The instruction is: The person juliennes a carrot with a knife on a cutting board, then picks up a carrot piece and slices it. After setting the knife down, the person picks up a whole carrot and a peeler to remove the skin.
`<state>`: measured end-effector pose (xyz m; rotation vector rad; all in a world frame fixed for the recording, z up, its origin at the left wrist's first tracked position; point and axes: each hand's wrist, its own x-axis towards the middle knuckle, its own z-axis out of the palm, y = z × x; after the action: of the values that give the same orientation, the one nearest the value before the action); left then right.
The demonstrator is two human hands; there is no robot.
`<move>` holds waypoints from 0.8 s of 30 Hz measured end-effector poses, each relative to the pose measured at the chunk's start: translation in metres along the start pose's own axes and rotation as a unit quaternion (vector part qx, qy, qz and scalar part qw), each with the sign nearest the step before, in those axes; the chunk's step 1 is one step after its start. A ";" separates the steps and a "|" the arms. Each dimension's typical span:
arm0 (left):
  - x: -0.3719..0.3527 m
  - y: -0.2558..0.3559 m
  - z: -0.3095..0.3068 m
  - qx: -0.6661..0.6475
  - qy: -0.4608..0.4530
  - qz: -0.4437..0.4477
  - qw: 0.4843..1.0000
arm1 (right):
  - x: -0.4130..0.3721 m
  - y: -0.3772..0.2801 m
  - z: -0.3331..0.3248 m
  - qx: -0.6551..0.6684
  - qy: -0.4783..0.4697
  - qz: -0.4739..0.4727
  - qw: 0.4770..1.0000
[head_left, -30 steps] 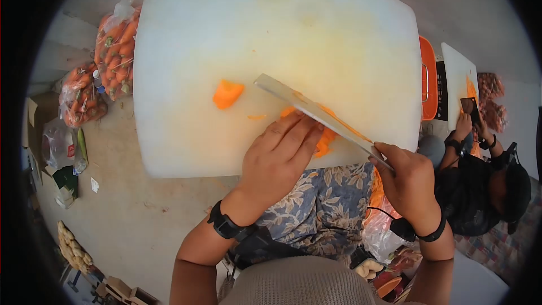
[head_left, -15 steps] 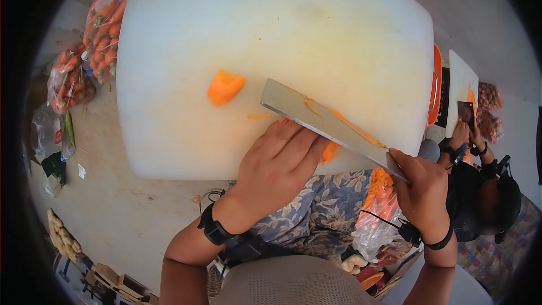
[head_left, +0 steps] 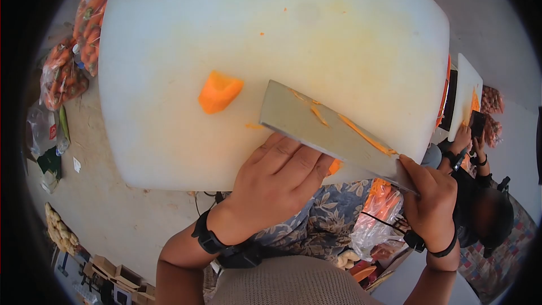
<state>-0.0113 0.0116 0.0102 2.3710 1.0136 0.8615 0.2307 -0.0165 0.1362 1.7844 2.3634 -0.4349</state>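
Note:
My right hand [head_left: 429, 197] grips a broad cleaver [head_left: 322, 127] low over the white cutting board [head_left: 169, 147]. Thin carrot shreds stick to its blade. Against the blade's lower edge, the fingers of my left hand [head_left: 276, 175] are bent together and pressed down. An orange bit of carrot [head_left: 335, 167] shows beside them; the rest is hidden beneath the hand. A cut carrot chunk [head_left: 219, 92] lies apart, left of the blade tip, with a thin sliver [head_left: 254, 126] close to my fingertips.
Bags of carrots [head_left: 65, 73] stand on the floor at left. A clear bag [head_left: 378, 214] with carrots sits below the board near my right wrist. At right, another person [head_left: 480, 209] works with a blade at a second white board [head_left: 467, 93].
The cleaver's blade has tipped so that more of its flat face shows. Less of the carrot beside my left hand is visible. The view has shifted slightly.

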 end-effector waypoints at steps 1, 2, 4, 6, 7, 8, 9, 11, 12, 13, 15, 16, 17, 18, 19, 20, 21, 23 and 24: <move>0.001 0.000 0.001 0.003 0.011 0.000 1.000 | 0.001 0.001 0.002 0.029 -0.006 0.005 1.000; 0.001 0.000 0.001 0.002 0.010 -0.002 1.000 | 0.001 0.003 0.003 0.057 -0.012 0.009 0.998; 0.001 0.000 0.002 0.001 0.011 -0.006 1.000 | 0.005 0.001 0.002 0.060 -0.016 0.017 0.998; 0.003 0.000 0.001 -0.003 0.011 -0.008 1.000 | 0.009 0.001 0.005 0.063 -0.019 0.027 0.997; 0.003 0.000 0.001 -0.007 0.012 -0.008 1.000 | 0.011 0.003 0.010 0.061 -0.018 0.029 0.998; 0.004 0.000 0.001 -0.008 0.009 -0.008 1.000 | 0.013 0.003 0.014 0.060 -0.016 0.032 0.998; 0.005 0.000 0.001 -0.004 0.013 -0.006 1.000 | 0.018 0.003 0.015 0.062 -0.017 0.034 0.997; 0.007 0.000 0.001 0.000 0.014 0.001 1.000 | 0.028 0.000 0.017 0.103 -0.023 0.032 0.994; 0.007 0.000 0.001 0.002 0.014 -0.002 1.000 | 0.031 0.000 0.019 0.104 -0.019 0.035 0.994; 0.007 0.001 0.001 0.004 0.014 -0.004 1.000 | 0.033 0.001 0.023 0.125 -0.007 0.025 0.992; 0.007 -0.001 0.002 0.003 0.011 0.005 1.000 | 0.032 0.000 0.024 0.143 0.010 0.013 0.990; 0.006 -0.002 0.002 0.001 0.007 0.008 1.000 | 0.030 -0.001 0.024 0.148 0.013 0.014 0.989; 0.006 -0.002 0.002 0.003 0.009 0.008 1.000 | 0.028 -0.002 0.023 0.153 0.015 0.014 0.988; 0.005 -0.001 0.001 -0.002 0.010 0.001 1.000 | 0.026 -0.003 0.020 0.152 0.015 0.013 0.988; 0.004 0.000 0.000 -0.007 0.010 -0.006 1.000 | 0.024 -0.005 0.013 0.116 0.009 0.003 0.993; 0.002 0.001 0.000 -0.007 0.010 -0.007 1.000 | 0.022 -0.006 0.009 0.079 0.004 -0.007 0.997; 0.001 0.001 0.000 -0.014 0.000 -0.011 1.000 | 0.020 -0.005 0.009 0.079 0.004 -0.006 0.997; 0.000 0.000 0.001 -0.023 -0.011 -0.013 1.000 | 0.016 -0.003 0.010 0.061 -0.016 -0.003 0.998; 0.000 0.001 0.000 -0.019 -0.016 -0.013 1.000 | 0.016 -0.003 0.012 0.062 -0.017 -0.002 0.998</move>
<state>-0.0109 0.0109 0.0101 2.3279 1.0049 0.8235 0.2224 -0.0069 0.1206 1.8083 2.3652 -0.6194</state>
